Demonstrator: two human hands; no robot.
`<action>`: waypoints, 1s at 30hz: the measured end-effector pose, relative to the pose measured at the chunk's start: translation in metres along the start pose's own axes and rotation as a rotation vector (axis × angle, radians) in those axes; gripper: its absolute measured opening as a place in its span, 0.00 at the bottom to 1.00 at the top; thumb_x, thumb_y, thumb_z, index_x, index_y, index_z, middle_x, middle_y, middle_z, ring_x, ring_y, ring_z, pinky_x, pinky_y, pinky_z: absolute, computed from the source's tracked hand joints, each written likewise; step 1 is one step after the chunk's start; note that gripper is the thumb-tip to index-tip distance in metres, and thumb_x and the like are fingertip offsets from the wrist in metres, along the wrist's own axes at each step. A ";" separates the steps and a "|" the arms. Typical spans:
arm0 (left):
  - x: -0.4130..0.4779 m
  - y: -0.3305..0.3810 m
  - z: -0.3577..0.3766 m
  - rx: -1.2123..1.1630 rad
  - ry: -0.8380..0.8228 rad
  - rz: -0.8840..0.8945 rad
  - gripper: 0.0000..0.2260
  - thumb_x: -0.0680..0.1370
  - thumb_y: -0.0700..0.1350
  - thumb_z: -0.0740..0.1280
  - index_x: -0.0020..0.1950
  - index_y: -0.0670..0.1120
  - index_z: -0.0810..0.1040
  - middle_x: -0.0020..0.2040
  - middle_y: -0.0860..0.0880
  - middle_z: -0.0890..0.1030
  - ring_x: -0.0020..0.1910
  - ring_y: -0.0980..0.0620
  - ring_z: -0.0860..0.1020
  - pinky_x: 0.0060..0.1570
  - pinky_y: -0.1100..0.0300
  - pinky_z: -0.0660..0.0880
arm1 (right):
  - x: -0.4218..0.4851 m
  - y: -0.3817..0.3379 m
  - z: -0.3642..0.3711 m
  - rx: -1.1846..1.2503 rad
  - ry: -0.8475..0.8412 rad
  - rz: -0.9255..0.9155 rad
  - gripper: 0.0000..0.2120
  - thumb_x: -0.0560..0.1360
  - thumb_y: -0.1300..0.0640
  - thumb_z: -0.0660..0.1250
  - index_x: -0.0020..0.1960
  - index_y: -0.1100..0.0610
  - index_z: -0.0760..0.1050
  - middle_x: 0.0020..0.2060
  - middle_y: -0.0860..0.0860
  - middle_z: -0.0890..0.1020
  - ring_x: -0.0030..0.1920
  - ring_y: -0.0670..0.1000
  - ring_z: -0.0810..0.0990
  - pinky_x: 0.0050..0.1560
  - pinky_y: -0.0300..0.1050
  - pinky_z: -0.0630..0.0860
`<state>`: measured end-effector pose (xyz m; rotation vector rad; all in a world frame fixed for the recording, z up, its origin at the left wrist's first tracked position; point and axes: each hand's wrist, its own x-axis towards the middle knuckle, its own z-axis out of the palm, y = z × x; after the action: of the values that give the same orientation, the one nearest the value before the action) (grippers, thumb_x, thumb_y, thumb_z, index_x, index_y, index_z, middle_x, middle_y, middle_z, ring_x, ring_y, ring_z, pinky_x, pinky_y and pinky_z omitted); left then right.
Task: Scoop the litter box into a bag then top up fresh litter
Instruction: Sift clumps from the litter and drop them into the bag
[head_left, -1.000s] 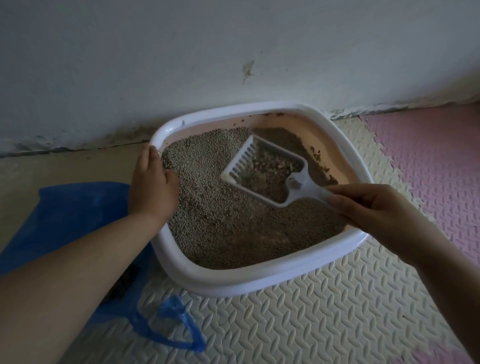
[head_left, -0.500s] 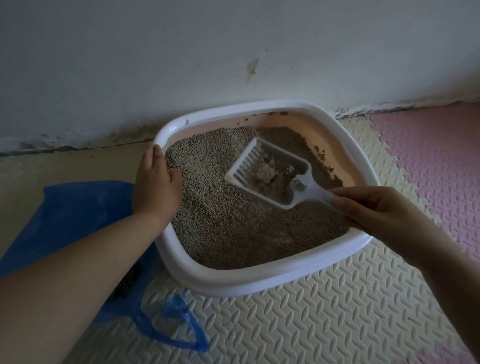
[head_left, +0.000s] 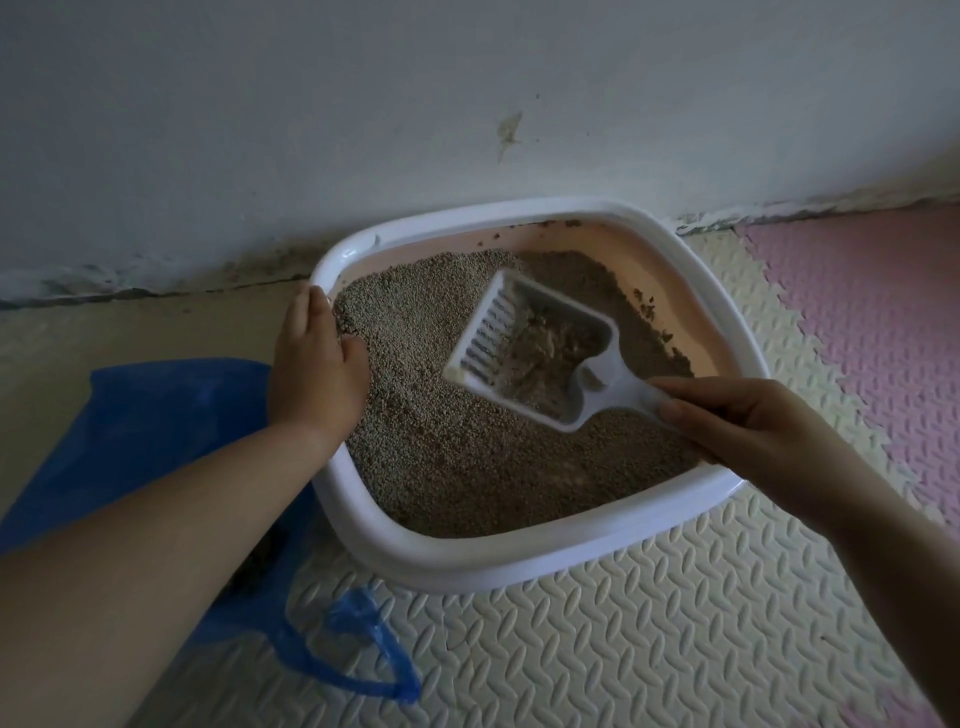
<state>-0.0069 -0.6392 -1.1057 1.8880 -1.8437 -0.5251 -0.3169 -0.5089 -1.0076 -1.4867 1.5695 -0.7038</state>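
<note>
Two hands: left hand (head_left: 317, 379) grips litter box (head_left: 467, 566), right hand (head_left: 753, 431) grips scoop (head_left: 530, 358).

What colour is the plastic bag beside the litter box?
The thin plastic bag is blue, clearest in the head view.

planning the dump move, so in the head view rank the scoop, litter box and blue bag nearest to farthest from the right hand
1. scoop: its handle is gripped in the right hand.
2. litter box: its right rim lies beside that hand.
3. blue bag: far left, on the box's other side.
</note>
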 end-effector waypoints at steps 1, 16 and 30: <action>0.000 0.000 0.000 -0.002 0.002 0.005 0.25 0.81 0.44 0.54 0.77 0.40 0.53 0.78 0.45 0.53 0.75 0.44 0.58 0.70 0.49 0.63 | 0.000 0.001 0.000 -0.008 0.000 0.000 0.18 0.67 0.31 0.65 0.54 0.35 0.79 0.35 0.59 0.80 0.34 0.58 0.76 0.39 0.49 0.71; 0.002 -0.002 0.001 -0.001 -0.001 0.005 0.24 0.81 0.44 0.54 0.76 0.39 0.56 0.77 0.43 0.56 0.72 0.42 0.61 0.68 0.47 0.66 | 0.000 -0.002 0.010 0.017 0.006 -0.046 0.12 0.72 0.49 0.64 0.53 0.38 0.81 0.25 0.48 0.71 0.27 0.42 0.67 0.28 0.30 0.64; 0.001 -0.001 0.000 -0.019 0.005 -0.006 0.25 0.82 0.44 0.54 0.78 0.41 0.52 0.78 0.46 0.52 0.75 0.45 0.56 0.71 0.51 0.61 | 0.004 0.012 0.019 -0.003 0.061 -0.032 0.14 0.72 0.51 0.64 0.57 0.44 0.79 0.32 0.51 0.80 0.34 0.44 0.75 0.36 0.32 0.69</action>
<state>-0.0060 -0.6400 -1.1059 1.8812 -1.8245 -0.5379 -0.3069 -0.5081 -1.0278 -1.5081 1.5959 -0.7726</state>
